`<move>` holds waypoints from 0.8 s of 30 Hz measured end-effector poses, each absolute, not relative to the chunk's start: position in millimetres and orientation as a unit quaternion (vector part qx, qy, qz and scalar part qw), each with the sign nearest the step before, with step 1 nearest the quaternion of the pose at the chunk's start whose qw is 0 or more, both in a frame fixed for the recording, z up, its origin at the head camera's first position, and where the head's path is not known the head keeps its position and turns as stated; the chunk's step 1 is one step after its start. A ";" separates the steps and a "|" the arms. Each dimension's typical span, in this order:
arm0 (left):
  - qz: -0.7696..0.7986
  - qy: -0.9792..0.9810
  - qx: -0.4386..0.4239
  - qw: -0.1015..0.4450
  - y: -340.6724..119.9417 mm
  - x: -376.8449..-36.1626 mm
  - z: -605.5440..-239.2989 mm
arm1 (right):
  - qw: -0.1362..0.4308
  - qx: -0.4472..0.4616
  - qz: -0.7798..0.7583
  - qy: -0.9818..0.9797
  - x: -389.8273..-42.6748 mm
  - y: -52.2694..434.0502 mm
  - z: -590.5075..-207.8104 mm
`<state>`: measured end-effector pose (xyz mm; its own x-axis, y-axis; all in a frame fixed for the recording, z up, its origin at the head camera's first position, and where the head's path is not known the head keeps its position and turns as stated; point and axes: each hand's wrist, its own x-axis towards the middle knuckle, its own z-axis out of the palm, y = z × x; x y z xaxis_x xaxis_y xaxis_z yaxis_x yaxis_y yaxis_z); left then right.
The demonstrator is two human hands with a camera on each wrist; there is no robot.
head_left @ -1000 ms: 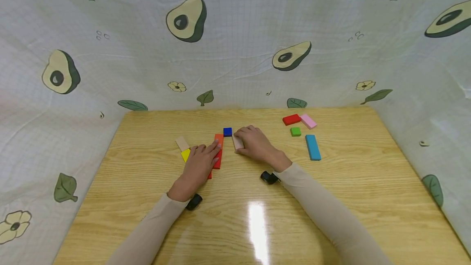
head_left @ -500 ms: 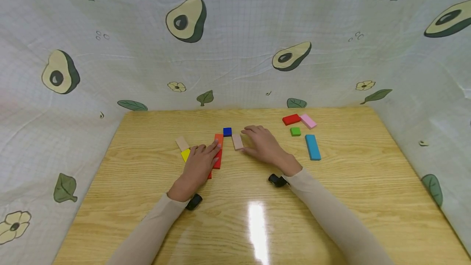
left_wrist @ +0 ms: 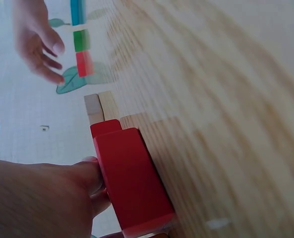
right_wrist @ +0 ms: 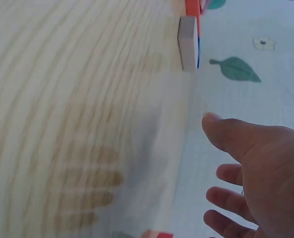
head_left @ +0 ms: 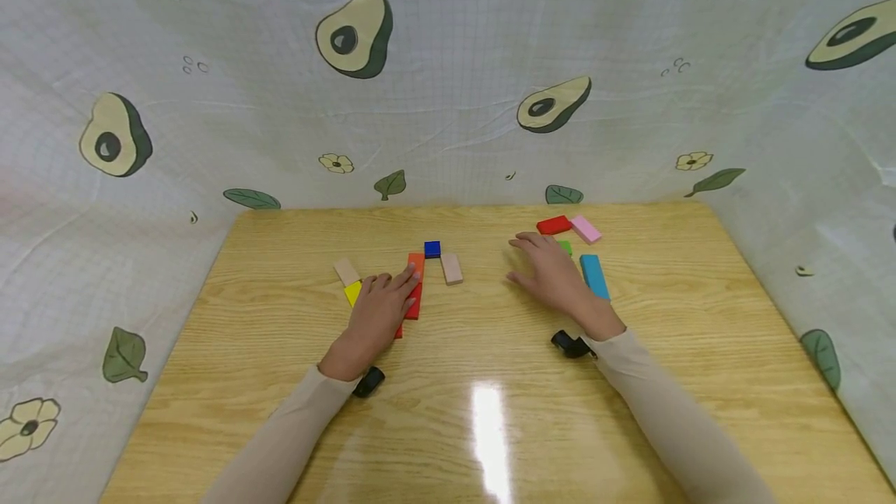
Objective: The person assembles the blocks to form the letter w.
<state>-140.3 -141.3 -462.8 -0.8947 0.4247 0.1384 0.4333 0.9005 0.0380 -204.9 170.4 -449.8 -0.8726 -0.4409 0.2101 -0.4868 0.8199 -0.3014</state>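
My left hand (head_left: pixel 381 309) lies flat on a row of flat blocks near the table's middle, fingers resting on a red block (head_left: pixel 414 303) (left_wrist: pixel 132 183) with an orange block (head_left: pixel 416 261) beyond it and a yellow block (head_left: pixel 353 293) at its left. A beige block (head_left: pixel 451 268) (right_wrist: pixel 188 43) lies free beside a small blue block (head_left: pixel 432 249). My right hand (head_left: pixel 553 274) (right_wrist: pixel 251 168) hovers open with spread fingers, holding nothing, over a green block (head_left: pixel 565 246) (left_wrist: pixel 81 39), between a red block (head_left: pixel 554 225) and a cyan block (head_left: pixel 595 276).
A pink block (head_left: pixel 586 229) lies at the back right and another beige block (head_left: pixel 346 271) at the left. The wooden table (head_left: pixel 490 411) is ringed by an avocado-print cloth wall (head_left: pixel 448 99). Bright glare marks the near centre.
My right hand let go of the beige block by the blue one and moved right toward the green, red and cyan blocks. The left hand stayed put.
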 end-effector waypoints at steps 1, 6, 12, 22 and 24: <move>-0.034 -0.973 -0.220 0.062 -141.2 -140.4 -462.5 | 0.069 0.236 0.177 -0.953 -205.4 174.7 -450.0; -0.039 -0.973 -0.218 0.061 -140.7 -139.7 -461.5 | 0.093 0.201 0.181 -0.958 -212.2 197.4 -453.4; -0.046 -0.972 -0.222 0.068 -141.3 -138.5 -461.7 | 0.091 0.139 0.181 -0.969 -218.4 220.0 -451.6; -0.039 -0.972 -0.222 0.063 -141.5 -138.3 -461.0 | 0.072 0.094 0.147 -0.982 -233.2 236.5 -452.1; -0.040 -0.972 -0.222 0.061 -141.1 -138.2 -461.0 | 0.068 0.090 0.147 -0.983 -235.3 237.7 -453.5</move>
<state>-138.2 -141.1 -461.0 -0.8940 0.4267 0.1370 0.4364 0.8984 0.0497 -235.3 237.7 -453.5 -0.9744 -0.1568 0.1609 -0.1971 0.9404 -0.2772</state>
